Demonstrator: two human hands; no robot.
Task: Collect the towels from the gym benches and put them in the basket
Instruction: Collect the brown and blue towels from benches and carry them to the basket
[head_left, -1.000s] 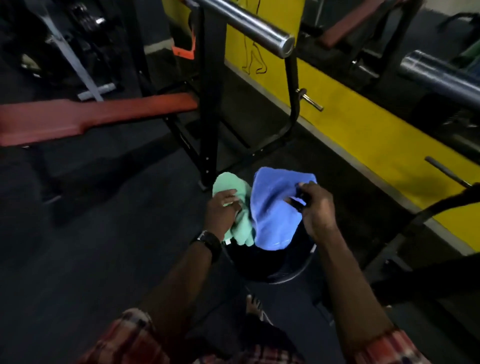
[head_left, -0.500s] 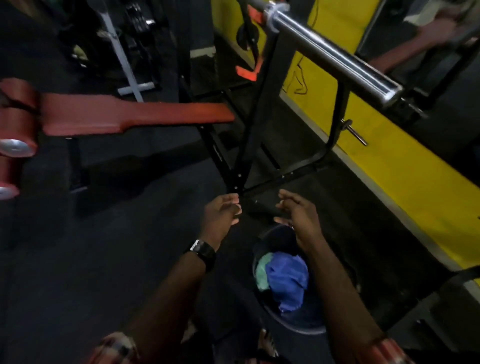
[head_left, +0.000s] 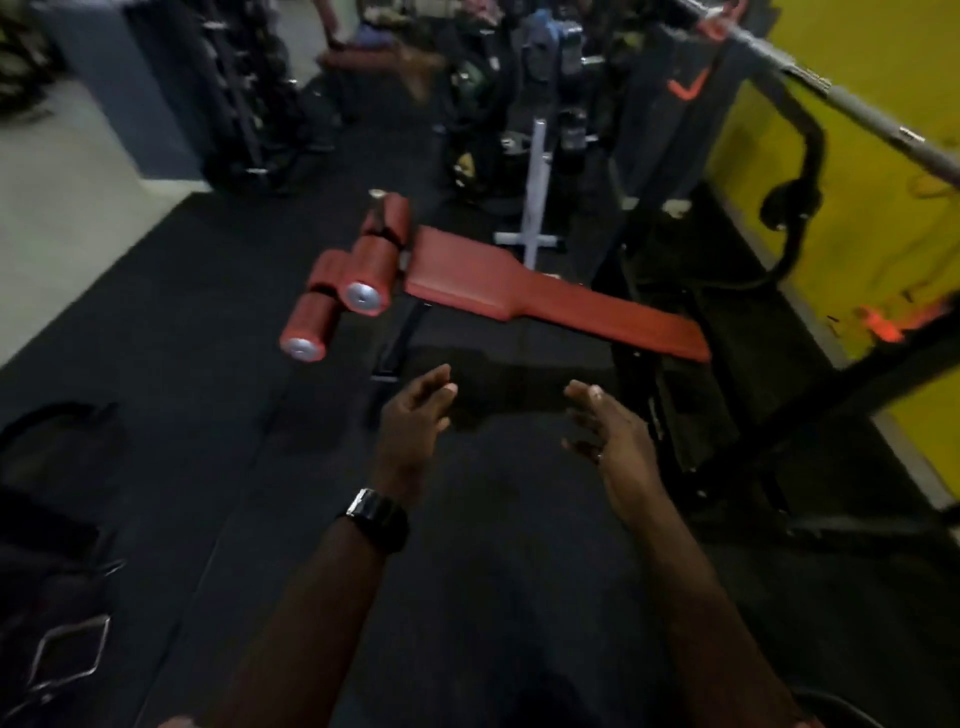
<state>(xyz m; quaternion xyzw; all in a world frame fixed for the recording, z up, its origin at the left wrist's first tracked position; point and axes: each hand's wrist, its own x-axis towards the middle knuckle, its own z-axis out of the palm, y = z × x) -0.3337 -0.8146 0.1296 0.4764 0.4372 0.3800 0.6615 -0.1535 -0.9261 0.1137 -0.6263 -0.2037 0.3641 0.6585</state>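
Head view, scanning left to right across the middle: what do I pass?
In order: red foam rollers → left hand → right hand → yellow wall. The red bench pad spans above both hands, so it is left out.

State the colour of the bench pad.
The bench pad is red; the head view shows it best.

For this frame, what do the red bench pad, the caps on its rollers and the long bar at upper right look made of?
Red bench pad: probably vinyl or leatherette upholstery, smooth with a dull sheen and rounded edges. Roller caps: metal or silvered plastic, flat grey discs catching light; cannot tell which. Bar: seemingly bare steel, grey and shiny, though blurred.
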